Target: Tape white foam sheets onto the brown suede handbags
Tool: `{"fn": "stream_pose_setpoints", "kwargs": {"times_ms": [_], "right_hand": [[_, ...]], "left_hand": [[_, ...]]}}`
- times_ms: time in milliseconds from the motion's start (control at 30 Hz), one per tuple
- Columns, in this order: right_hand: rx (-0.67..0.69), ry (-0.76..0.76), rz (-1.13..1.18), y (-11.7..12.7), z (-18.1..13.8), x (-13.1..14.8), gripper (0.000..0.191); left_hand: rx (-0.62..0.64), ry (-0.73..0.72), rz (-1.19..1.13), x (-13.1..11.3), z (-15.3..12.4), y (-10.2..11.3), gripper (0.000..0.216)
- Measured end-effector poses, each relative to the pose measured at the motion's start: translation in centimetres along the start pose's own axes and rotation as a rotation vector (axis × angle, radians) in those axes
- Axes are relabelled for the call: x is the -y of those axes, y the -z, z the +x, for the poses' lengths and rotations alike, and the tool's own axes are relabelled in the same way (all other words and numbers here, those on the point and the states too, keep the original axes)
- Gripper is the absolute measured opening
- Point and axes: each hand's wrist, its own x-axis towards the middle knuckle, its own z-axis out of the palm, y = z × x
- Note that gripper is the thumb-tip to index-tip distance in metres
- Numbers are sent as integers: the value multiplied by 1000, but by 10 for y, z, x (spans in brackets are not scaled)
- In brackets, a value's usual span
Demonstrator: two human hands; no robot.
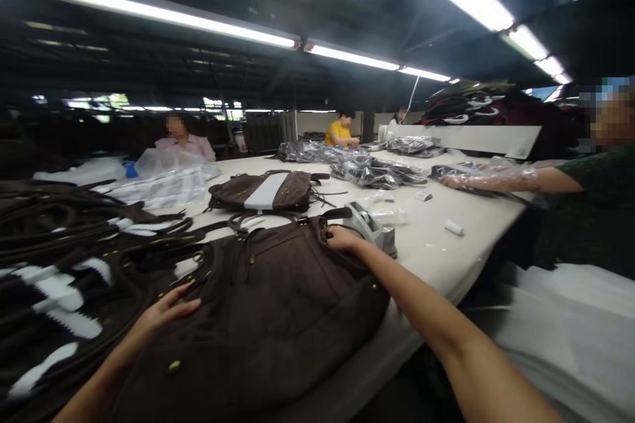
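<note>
A large dark brown suede bag [278, 310] lies flat on the white table [436, 258] in front of me. My left hand [166, 307] rests on the bag's left side with its fingers stretched out flat. My right hand [340, 238] reaches to the bag's far right corner and is closed around the strap end there. A second brown bag [268, 192] with a white card on it lies further back.
A pile of brown bags with white paper [59, 264] fills the left. A grey tape dispenser [370, 228] stands just right of my right hand. Plastic-wrapped bags [372, 172] lie behind. A co-worker's arm [501, 180] reaches in from the right; other people sit at the far end.
</note>
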Motion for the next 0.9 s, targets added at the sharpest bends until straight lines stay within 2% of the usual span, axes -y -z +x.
{"fn": "stream_pose_setpoints", "kwargs": {"times_ms": [67, 167, 267, 333, 400, 467, 567, 633, 733, 800, 833, 900], "right_hand": [[73, -19, -61, 8, -4, 5, 12], [123, 10, -150, 21, -19, 4, 26], [68, 90, -361, 25, -41, -6, 35], [25, 25, -572, 22, -56, -6, 43], [-19, -65, -756, 15, -69, 8, 37], [-117, 10, -838, 5, -75, 35, 30], [-216, 308, -670, -21, -69, 91, 32], [-115, 372, -451, -46, -54, 131, 38], [198, 254, -212, -89, -24, 181, 56], [354, 167, -164, -116, -8, 205, 66], [382, 152, -189, -127, -2, 215, 68], [348, 175, -314, -145, 2, 231, 68]], "left_hand": [[4, 52, -128, -6, -16, 5, 52], [-65, -2, -149, -9, -48, 16, 46], [-127, -156, 93, -9, -85, 22, 54], [-180, -244, 341, -8, -106, 18, 57], [-230, -293, 567, -8, -120, 8, 59], [-303, -314, 726, -9, -126, -5, 58], [-427, -365, 741, -9, -129, -23, 35], [-485, -431, 661, -5, -131, -32, 17], [-552, -543, 622, 4, -137, -41, 4], [-578, -582, 623, 9, -140, -44, 4], [-588, -588, 616, 10, -141, -44, 4], [-603, -579, 589, 9, -140, -42, 7]]}}
